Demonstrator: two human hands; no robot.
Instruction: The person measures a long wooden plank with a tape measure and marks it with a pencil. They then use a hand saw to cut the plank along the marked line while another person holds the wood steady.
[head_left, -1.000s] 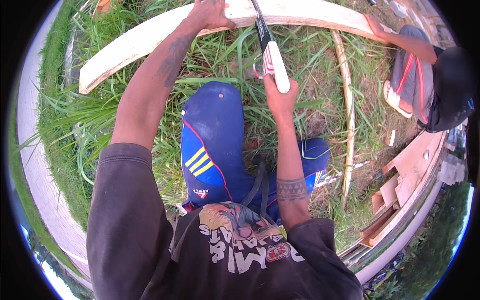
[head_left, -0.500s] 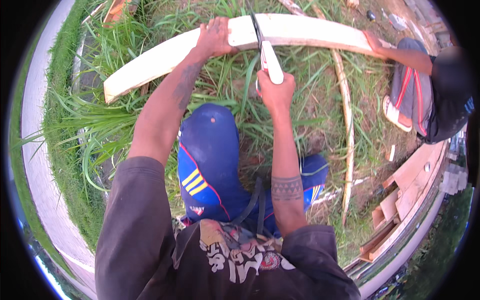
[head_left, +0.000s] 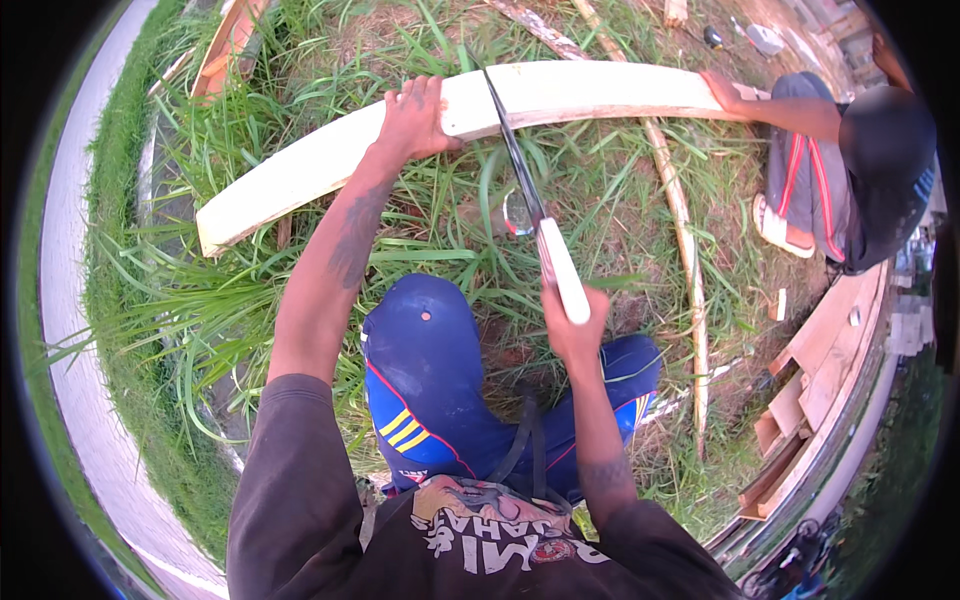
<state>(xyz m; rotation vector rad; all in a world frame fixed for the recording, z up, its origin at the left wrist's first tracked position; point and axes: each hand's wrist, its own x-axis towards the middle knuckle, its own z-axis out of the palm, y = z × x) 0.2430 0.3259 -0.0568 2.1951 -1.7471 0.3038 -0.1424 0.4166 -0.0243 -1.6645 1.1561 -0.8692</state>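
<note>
Nearest the camera, the person's blue-trousered knee (head_left: 425, 350) is bent up over the long grass (head_left: 440, 230), and just past it the right hand (head_left: 572, 330) is wrapped tight round the pale handle of a handsaw (head_left: 540, 235), whose dark blade runs away from the body and up to the pale wooden plank (head_left: 330, 160). The blade meets the plank's near edge just right of the left hand (head_left: 412, 115), which is pressed down over the board with fingers curled on its top, pinning it. This looks like the sawing step itself, with the cut begun and not through (how deep the kerf goes cannot be made out). The next stroke calls for a straight draw along the same line, the left hand bearing down so the board does not shift. Farther right, another person's hand (head_left: 722, 90) rests on the plank's far end, steadying it. Beyond lie a thin pole (head_left: 685, 260) in the grass and stacked boards (head_left: 815, 370) at the right.
</note>
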